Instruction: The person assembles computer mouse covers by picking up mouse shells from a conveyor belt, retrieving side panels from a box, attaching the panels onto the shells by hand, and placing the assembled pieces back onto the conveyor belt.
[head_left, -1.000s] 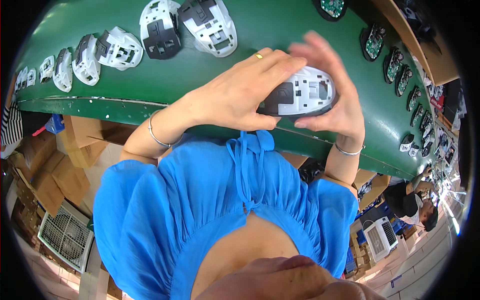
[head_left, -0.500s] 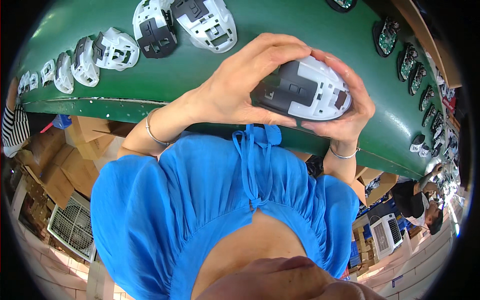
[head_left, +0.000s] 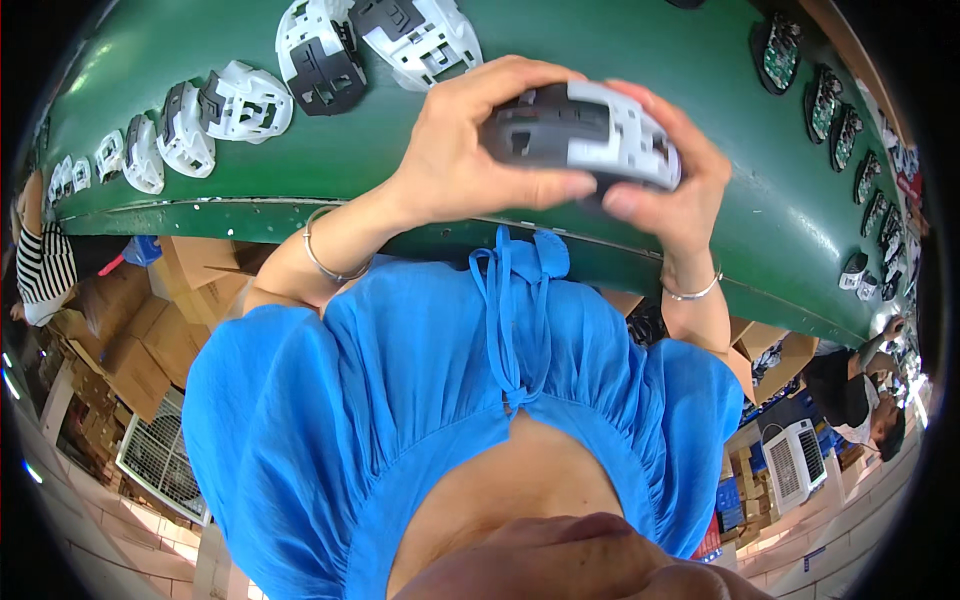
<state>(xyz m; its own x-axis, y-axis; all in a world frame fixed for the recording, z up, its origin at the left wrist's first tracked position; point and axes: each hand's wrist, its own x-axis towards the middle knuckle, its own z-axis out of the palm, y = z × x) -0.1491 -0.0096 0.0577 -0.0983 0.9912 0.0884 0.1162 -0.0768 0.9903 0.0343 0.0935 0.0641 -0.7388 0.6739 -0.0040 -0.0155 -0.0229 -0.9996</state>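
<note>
Between my two hands is a rounded white-and-dark-grey plastic shell [head_left: 622, 135] with slots cut through it, held above the green bench and slightly blurred. My left hand [head_left: 455, 150] grips its dark grey end, thumb along the near edge and fingers over the far side. Around the white end curls my right hand [head_left: 685, 190], its thumb on the near edge and its fingers behind. The shell's underside is hidden. Similar white-and-grey shells [head_left: 247, 103] lie in a row along the bench to the left, the closest ones beyond my left hand.
Dark housings with green circuit boards [head_left: 777, 55] line the bench's right side. The green bench's near edge [head_left: 300, 218] runs in front of me. Cardboard boxes [head_left: 140, 365] stand below at left. One person [head_left: 850, 395] is at far right, another in striped clothing [head_left: 45, 265] at far left.
Both hands have shifted a little left and away from me with the shell, which has tilted. The view has turned slightly, so the bench items sit lower and further right.
</note>
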